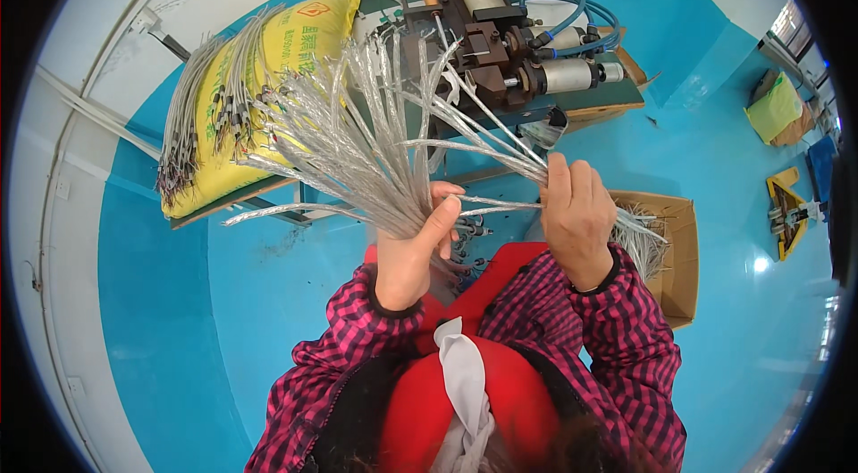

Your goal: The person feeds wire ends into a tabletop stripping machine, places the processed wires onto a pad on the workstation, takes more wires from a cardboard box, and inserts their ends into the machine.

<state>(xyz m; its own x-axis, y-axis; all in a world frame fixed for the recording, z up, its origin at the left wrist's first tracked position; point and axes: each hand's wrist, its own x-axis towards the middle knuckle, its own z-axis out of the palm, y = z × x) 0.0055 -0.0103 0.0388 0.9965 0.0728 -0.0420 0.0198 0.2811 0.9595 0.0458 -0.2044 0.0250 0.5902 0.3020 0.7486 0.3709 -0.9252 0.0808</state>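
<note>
Wire bundles (210, 106) on sack (295, 44), left of machine (500, 35); carton (666, 249) right

Just my one head fisheye, looking straight down, close on both hands, blue floor (268, 312) curving around the rim.

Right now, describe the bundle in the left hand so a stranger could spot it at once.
Find the yellow sack on the bench left of the machine. Below it, the left hand grips a bundle of silvery sleeved wires. It fans upward, unlike the wires draped flat over the sack.
</note>
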